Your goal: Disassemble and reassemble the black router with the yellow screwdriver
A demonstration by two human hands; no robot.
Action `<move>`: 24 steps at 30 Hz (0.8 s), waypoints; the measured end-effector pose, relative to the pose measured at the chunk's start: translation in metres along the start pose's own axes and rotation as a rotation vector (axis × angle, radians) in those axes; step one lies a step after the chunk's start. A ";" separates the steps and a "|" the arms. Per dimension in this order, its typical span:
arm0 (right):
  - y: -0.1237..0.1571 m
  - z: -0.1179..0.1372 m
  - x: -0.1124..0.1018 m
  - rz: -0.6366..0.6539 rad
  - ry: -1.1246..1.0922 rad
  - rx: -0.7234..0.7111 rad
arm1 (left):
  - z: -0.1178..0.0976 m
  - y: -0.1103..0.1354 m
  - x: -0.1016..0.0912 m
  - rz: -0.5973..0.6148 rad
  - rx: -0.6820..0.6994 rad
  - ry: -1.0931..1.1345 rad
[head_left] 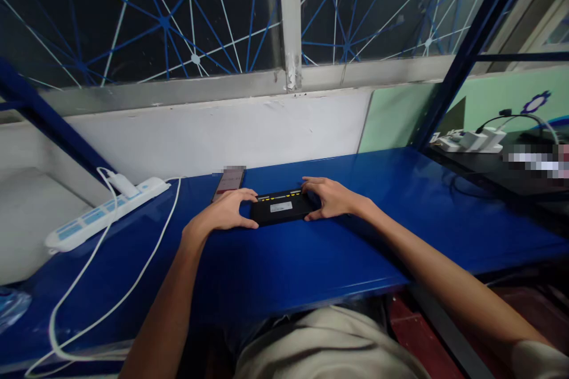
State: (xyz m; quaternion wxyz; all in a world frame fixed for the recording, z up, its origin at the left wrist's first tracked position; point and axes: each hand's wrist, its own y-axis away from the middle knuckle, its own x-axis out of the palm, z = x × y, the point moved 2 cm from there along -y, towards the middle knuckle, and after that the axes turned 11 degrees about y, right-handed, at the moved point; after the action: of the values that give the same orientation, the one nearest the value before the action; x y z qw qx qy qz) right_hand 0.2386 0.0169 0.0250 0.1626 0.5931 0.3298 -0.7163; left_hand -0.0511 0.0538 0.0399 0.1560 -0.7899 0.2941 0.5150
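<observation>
A flat black box-shaped device (281, 208) with a white label on top and yellow marks along its far edge lies on the blue table (311, 260). My left hand (227, 212) grips its left end, thumb at the near edge and fingers over the far edge. My right hand (329, 198) holds its right end the same way. A phone (228, 181) lies flat just beyond my left hand, close to the wall.
A white power strip (104, 212) with a plugged-in adapter and white cable (89, 284) lies at the table's left. A dark side bench (502, 172) at the right carries white chargers (475, 141) and cables. A wall and window stand behind.
</observation>
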 end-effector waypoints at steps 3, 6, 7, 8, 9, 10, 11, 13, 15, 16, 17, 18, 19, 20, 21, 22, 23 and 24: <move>-0.001 0.001 -0.001 0.001 0.014 0.018 | 0.000 -0.001 0.000 -0.010 -0.014 -0.005; -0.001 0.001 -0.001 -0.007 0.025 0.015 | 0.001 -0.002 0.000 -0.010 -0.015 -0.007; -0.001 0.000 0.000 -0.011 0.028 0.009 | 0.001 -0.002 0.001 -0.008 -0.013 -0.007; -0.001 0.000 0.000 -0.015 0.030 0.001 | 0.001 -0.002 0.001 -0.005 -0.010 -0.008; -0.001 -0.001 0.001 -0.017 0.033 -0.007 | 0.001 -0.002 0.001 -0.002 -0.008 -0.009; -0.001 -0.001 0.001 -0.019 0.034 -0.013 | 0.002 -0.002 0.001 0.002 -0.006 -0.009; -0.001 -0.002 0.002 -0.021 0.035 -0.019 | 0.002 -0.002 0.001 0.005 -0.005 -0.009; -0.002 -0.002 0.002 -0.025 0.036 -0.028 | 0.002 -0.003 0.000 0.010 -0.002 -0.008; -0.002 -0.002 0.003 -0.029 0.038 -0.032 | 0.002 -0.003 0.001 0.011 -0.001 -0.005; -0.002 -0.002 0.003 -0.030 0.039 -0.033 | 0.002 -0.003 0.001 0.010 0.001 -0.004; -0.002 -0.002 0.003 -0.029 0.041 -0.031 | 0.002 -0.004 0.001 0.009 0.003 -0.003; -0.002 -0.002 0.003 -0.027 0.043 -0.027 | 0.002 -0.004 0.001 0.008 0.004 -0.002; -0.002 -0.002 0.003 -0.023 0.043 -0.022 | 0.002 -0.004 0.000 0.007 0.005 -0.001; -0.002 -0.002 0.003 -0.018 0.042 -0.016 | 0.002 -0.004 0.000 0.005 0.004 0.001; -0.002 -0.002 0.003 -0.016 0.040 -0.009 | 0.002 -0.004 0.000 0.001 0.003 0.002; -0.002 -0.002 0.003 -0.013 0.037 -0.003 | 0.002 -0.003 0.000 -0.002 0.002 0.004; -0.002 -0.002 0.003 -0.011 0.035 0.002 | 0.002 -0.003 0.000 -0.005 0.002 0.006; -0.002 -0.002 0.003 -0.010 0.034 0.007 | 0.002 -0.003 0.000 -0.007 0.004 0.008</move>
State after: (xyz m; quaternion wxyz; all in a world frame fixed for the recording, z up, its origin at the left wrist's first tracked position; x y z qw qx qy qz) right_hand 0.2381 0.0204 0.0229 0.1513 0.6039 0.3330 -0.7082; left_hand -0.0507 0.0575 0.0386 0.1582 -0.7927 0.2929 0.5107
